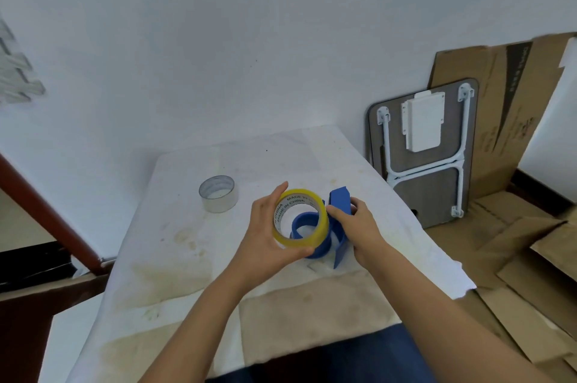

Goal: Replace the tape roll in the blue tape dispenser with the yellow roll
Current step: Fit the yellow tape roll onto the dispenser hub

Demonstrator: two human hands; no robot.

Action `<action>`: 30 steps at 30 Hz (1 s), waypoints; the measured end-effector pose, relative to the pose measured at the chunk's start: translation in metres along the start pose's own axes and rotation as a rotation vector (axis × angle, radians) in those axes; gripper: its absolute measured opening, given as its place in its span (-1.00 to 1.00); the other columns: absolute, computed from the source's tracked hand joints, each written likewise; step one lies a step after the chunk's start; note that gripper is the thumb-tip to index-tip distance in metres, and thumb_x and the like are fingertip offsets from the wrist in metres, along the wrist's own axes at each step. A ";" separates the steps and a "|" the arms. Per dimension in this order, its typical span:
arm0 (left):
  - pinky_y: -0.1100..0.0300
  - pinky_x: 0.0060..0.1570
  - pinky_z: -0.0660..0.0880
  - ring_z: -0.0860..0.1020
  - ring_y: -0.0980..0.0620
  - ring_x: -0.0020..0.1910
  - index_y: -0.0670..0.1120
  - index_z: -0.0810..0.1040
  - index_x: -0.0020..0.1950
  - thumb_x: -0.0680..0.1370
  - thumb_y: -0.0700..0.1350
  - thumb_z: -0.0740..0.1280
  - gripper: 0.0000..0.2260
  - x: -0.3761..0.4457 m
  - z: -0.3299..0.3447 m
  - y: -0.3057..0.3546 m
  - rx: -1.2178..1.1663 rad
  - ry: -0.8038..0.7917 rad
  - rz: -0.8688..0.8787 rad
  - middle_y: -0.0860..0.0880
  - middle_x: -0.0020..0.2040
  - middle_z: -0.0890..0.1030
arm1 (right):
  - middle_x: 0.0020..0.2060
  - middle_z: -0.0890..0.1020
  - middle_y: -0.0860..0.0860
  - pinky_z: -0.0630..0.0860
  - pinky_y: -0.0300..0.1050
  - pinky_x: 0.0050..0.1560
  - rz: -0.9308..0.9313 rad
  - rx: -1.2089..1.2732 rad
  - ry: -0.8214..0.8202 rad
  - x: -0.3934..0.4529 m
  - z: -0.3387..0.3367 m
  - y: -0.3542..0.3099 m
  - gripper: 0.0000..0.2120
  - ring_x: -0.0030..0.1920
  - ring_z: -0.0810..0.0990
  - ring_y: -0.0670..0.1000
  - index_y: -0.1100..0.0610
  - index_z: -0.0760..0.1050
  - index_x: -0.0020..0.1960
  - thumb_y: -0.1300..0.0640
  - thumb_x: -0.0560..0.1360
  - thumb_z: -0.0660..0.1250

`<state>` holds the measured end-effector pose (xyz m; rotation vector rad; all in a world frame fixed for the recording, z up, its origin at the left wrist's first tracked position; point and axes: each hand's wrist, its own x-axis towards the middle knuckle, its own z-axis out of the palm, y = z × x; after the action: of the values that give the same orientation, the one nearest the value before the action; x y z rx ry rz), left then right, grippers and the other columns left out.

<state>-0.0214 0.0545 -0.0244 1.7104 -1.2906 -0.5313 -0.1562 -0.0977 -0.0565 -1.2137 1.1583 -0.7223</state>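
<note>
Left hand [265, 236] grips yellow tape roll [301, 218], partly hiding the blue tape dispenser [338, 226] the right hand [359, 226] clasps

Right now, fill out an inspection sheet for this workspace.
Surface: table under a stained white cloth.
Job's things: yellow roll held tilted in front of the blue dispenser, its hub visible through the core; not seated.
Clutter: clear roll standing apart, far left.
Grippers: left hand grips the yellow roll; right hand holds the dispenser.
Cables: nothing seen.
Surroundings: folded table and cardboard against the wall.
</note>
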 end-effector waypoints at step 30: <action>0.50 0.10 0.33 0.37 0.25 0.28 0.27 0.00 0.59 0.38 0.08 0.56 -0.04 0.015 0.008 0.002 0.073 -0.224 -0.071 0.15 0.42 0.27 | 0.29 0.52 0.07 0.55 0.06 0.21 -0.058 0.048 -0.043 -0.016 0.009 0.008 -0.54 0.20 0.55 0.09 0.02 0.26 0.50 0.11 0.61 0.19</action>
<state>-0.0230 0.0378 -0.0237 1.8017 -1.4258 -0.7428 -0.1538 -0.0788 -0.0599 -1.2217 1.0681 -0.7600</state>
